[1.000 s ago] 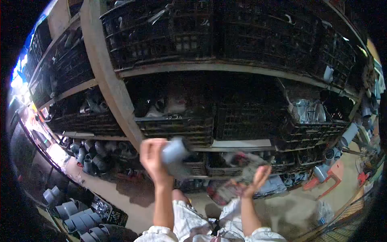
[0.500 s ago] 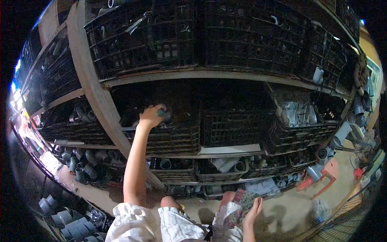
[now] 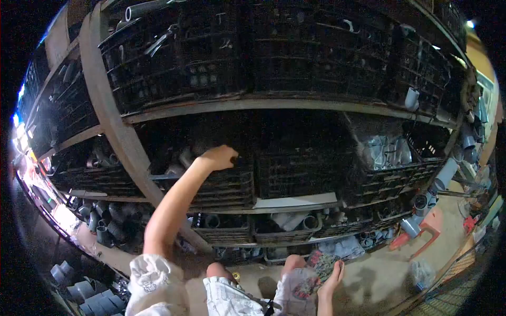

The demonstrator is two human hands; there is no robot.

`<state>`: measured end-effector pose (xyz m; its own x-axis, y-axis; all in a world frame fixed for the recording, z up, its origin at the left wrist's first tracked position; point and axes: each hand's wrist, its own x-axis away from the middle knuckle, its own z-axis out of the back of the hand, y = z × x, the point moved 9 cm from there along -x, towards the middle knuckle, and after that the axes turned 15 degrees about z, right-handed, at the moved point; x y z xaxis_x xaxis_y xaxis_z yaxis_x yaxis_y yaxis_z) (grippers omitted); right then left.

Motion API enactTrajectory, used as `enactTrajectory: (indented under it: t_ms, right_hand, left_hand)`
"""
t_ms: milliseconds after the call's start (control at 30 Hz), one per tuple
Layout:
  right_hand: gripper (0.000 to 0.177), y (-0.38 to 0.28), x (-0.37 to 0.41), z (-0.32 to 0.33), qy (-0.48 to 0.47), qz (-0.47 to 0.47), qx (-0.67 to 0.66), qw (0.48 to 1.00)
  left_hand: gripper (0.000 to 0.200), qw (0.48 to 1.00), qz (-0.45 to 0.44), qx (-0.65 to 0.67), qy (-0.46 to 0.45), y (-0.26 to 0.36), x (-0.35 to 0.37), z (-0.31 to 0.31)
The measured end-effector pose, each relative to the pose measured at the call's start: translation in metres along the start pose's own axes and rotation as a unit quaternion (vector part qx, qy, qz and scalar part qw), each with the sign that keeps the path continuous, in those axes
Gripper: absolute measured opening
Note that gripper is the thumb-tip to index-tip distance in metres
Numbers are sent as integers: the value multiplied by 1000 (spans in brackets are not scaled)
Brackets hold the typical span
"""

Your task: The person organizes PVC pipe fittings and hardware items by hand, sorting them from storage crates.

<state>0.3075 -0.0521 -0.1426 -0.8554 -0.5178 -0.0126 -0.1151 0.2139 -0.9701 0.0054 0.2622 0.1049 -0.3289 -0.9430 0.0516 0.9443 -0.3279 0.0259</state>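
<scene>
My left hand point(image 3: 220, 158) reaches over the front of a black plastic crate point(image 3: 224, 187) on the middle shelf. Its fingers are curled and closed; a dark spot shows between them, too small to name. Grey pipe fittings point(image 3: 185, 157) lie in the crate, left of that hand. Low at the front, my right hand point(image 3: 332, 279) holds the edge of a clear plastic bag point(image 3: 301, 282) with red and green patches, which rests against my right knee. The fingers there are partly hidden by the bag.
Wooden shelving point(image 3: 116, 131) carries rows of black crates. A bag of clear plastic point(image 3: 387, 151) sits in the right crate. Grey pipe pieces point(image 3: 97, 295) are stacked at lower left. A red stool point(image 3: 424, 231) and a clear bag point(image 3: 421, 274) are on the floor at right.
My left hand has moved right and slightly down along the crate. The grey fitting seen in its fingers earlier no longer shows there. My right hand stays at the bag.
</scene>
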Motion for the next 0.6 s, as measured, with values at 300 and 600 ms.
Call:
enactTrajectory:
  t_ms: [300, 600]
  right_hand:
    - [61, 17, 3, 33, 29, -45, 47, 997]
    - [61, 14, -6, 35, -4, -69, 158, 985]
  left_hand:
    - [49, 896, 111, -274, -331, -30, -56, -79]
    - [49, 902, 120, -252, -330, -23, -67, -95]
